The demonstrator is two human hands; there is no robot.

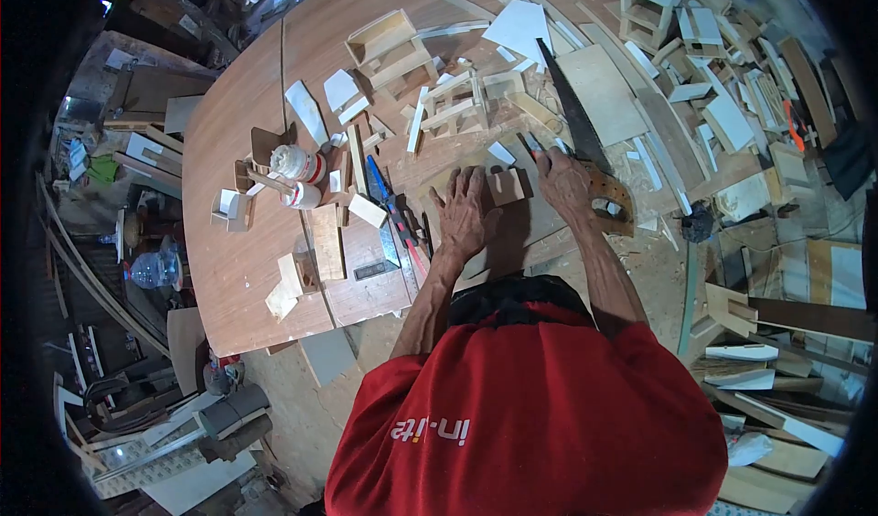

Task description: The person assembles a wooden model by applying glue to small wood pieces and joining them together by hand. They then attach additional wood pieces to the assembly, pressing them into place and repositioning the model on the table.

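My left hand [465, 212] lies palm down on a flat board, fingers stretched out. Its thumb side is against or very near a small pale wooden block [504, 188]. To the right of that block, my right hand [563, 185] has its fingers closed around a thin, dark-tipped tool [528, 145], whose exact kind I cannot make out. Just beyond the right hand lies a handsaw, its dark blade [572, 104] pointing away and its wooden handle [610, 196] beside my right forearm. A small white-faced offcut [501, 153] sits ahead of the block.
Left of my hands lie blue-handled pliers [378, 179] and a metal ruler [388, 241]. Farther left stand glue pots [302, 164]. Small wooden frames [455, 104] and a box-like piece [391, 49] stand ahead. Scrap wood [722, 113] is piled right.
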